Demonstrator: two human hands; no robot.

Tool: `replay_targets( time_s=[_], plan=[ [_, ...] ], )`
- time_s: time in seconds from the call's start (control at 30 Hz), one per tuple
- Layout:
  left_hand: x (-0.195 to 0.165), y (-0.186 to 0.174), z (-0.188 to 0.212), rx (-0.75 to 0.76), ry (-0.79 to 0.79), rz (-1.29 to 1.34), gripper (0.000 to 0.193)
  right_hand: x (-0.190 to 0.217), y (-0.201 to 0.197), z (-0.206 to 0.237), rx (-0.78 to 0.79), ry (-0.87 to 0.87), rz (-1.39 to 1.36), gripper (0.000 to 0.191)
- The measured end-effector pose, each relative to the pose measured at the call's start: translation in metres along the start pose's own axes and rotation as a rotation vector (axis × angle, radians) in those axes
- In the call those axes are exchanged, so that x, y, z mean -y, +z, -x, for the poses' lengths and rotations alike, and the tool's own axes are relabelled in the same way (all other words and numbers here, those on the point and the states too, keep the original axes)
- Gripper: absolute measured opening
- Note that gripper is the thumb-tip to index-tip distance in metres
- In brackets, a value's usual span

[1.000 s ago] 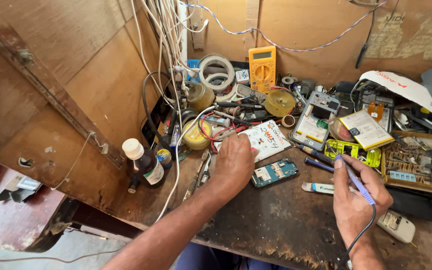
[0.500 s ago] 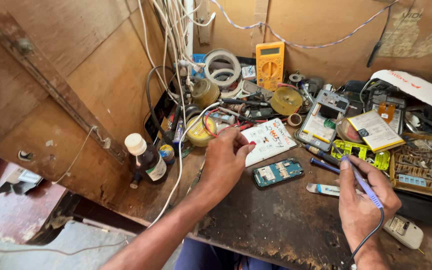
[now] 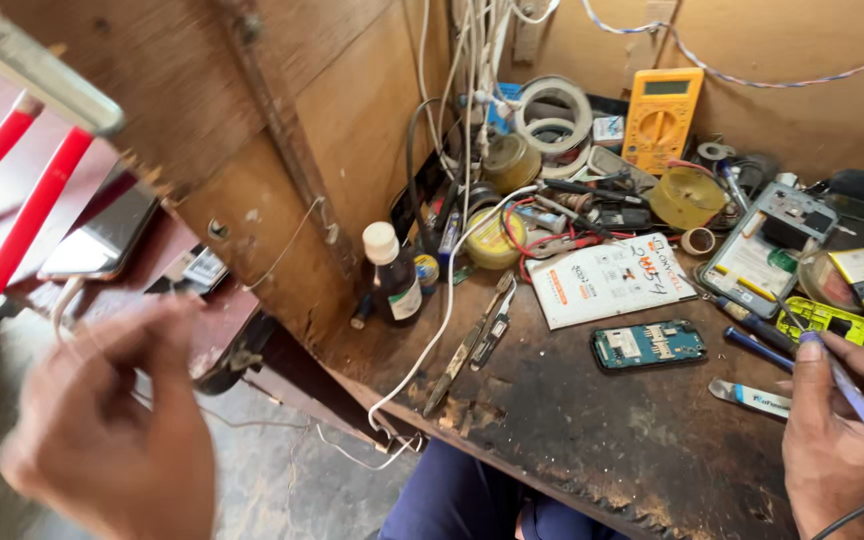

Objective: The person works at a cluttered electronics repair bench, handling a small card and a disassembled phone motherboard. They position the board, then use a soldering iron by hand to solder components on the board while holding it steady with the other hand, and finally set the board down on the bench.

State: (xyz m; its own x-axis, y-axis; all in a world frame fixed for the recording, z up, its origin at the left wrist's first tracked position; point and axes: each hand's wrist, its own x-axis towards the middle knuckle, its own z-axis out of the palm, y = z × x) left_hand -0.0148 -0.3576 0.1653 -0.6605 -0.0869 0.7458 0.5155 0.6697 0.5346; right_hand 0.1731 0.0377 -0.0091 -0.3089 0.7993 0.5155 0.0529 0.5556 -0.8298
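My right hand [image 3: 832, 440] rests on the right side of the dark wooden bench [image 3: 572, 430] and grips a blue pen-shaped soldering iron [image 3: 857, 400], tip pointing up and left. An opened phone with its teal circuit board [image 3: 649, 345] lies flat on the bench, left of that hand. My left hand [image 3: 112, 430] is off the bench at the lower left, blurred, fingers curled beside a thin pale wire. Whether it holds the wire is unclear. A phone [image 3: 102, 235] lies on a reddish side surface just above it.
A brown bottle with a white cap [image 3: 392, 275], tweezers [image 3: 467, 345], a white paper packet [image 3: 607, 278], a yellow multimeter [image 3: 660, 118], tape rolls [image 3: 552, 115] and several tools and phone parts crowd the bench. A wooden side panel [image 3: 332, 130] and hanging cables stand left. Red tubes [image 3: 12, 200] cross far left.
My left hand has left the white packet on the bench and swung down to the lower left, off the bench. The view has turned left. My right hand still holds the soldering iron.
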Motion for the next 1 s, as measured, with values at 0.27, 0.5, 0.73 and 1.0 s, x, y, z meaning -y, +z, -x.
replay_targets(
  time_s=[0.27,0.5,0.73,1.0],
  plan=[
    [0.058,0.023,-0.058,0.202,-0.01,0.084,0.007,-0.018,-0.002,0.003,0.021,0.018,0.008,0.024],
    [0.085,0.039,-0.063,0.288,0.004,-0.06,0.014,-0.023,-0.004,0.002,0.035,0.037,0.022,0.025],
    [0.061,0.026,-0.056,0.147,0.105,-0.102,0.012,-0.001,-0.001,0.001,-0.017,-0.01,-0.031,0.022],
    [-0.04,0.031,0.028,0.115,0.286,0.388,0.01,0.015,-0.004,-0.004,-0.144,-0.187,0.269,0.014]
  ],
)
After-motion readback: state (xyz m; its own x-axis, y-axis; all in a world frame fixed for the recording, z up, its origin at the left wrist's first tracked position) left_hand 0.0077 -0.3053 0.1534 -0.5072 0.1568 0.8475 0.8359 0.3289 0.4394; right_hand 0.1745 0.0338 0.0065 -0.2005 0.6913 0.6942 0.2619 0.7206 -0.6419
